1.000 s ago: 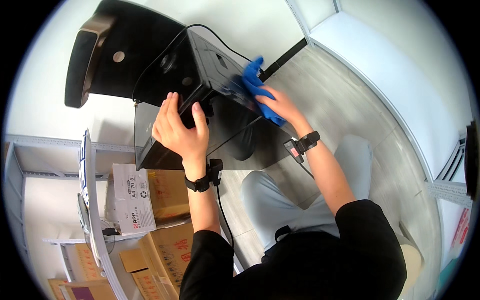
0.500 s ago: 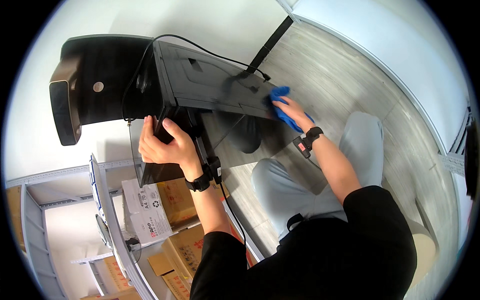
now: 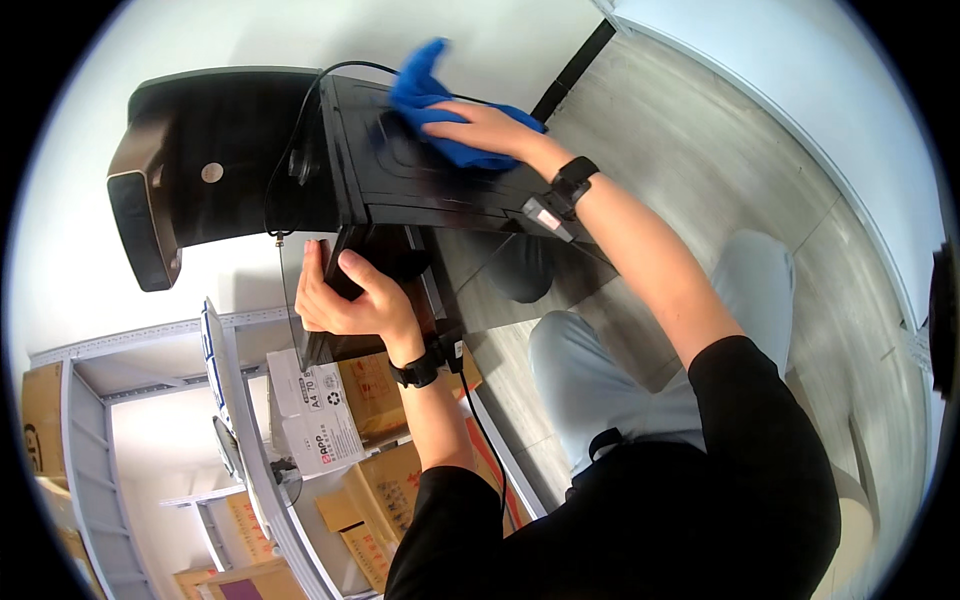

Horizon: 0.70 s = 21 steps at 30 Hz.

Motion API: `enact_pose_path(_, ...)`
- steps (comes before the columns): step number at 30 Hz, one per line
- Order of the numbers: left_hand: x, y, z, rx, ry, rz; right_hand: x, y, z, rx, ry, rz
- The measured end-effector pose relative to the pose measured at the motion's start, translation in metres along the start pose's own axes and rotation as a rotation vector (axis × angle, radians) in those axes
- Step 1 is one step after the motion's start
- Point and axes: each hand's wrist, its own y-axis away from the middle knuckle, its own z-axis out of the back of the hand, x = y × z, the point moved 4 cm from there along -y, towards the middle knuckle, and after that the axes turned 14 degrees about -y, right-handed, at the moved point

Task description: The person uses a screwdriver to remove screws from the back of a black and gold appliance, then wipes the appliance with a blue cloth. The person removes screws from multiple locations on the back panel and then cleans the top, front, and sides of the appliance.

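A black floor-standing appliance (image 3: 410, 195), shaped like a tall cabinet with a curved head at the left, stands before me; its exact kind is unclear. My left hand (image 3: 355, 300) grips the near edge of its body, thumb on one side and fingers on the other. On the black panel a blue cloth (image 3: 425, 95) lies bunched under my right hand (image 3: 485, 130), which presses it against the surface; part of the cloth sticks up, blurred. A thin black cable (image 3: 345, 65) runs over the top and passes behind the cloth. The glossy dark side (image 3: 520, 260) mirrors a leg.
Below left, a grey metal shelf rack (image 3: 240, 430) holds a white carton (image 3: 315, 415) and several brown cardboard boxes (image 3: 385, 490). A white wall (image 3: 480, 35) rises behind the appliance. Grey wood-look floor (image 3: 690, 150) lies to the right. A cord (image 3: 480, 420) hangs from my left wristband.
My right hand has carried the blue cloth up and left, from the panel's right end to its upper middle. My left hand keeps its grip. The view has shifted slightly.
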Motion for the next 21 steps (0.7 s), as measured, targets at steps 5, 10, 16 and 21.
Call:
enact_pose_path(5, 0.000, 0.001, 0.001, 0.003, 0.003, -0.009, -0.142, 0.067, 0.072, -0.185, -0.073, -0.332)
enact_pose_path(10, 0.007, 0.004, -0.001, 0.047, 0.001, 0.062, -0.253, 0.156, 0.128, -0.372, -0.022, -0.581)
enact_pose_path(16, 0.013, 0.007, -0.003, 0.015, -0.024, 0.059, -0.297, 0.246, 0.149, -0.561, 0.040, -0.847)
enact_pose_path(21, 0.013, 0.006, -0.003, -0.004, -0.011, 0.035, -0.277, 0.210, 0.144, -0.478, 0.035, -0.746)
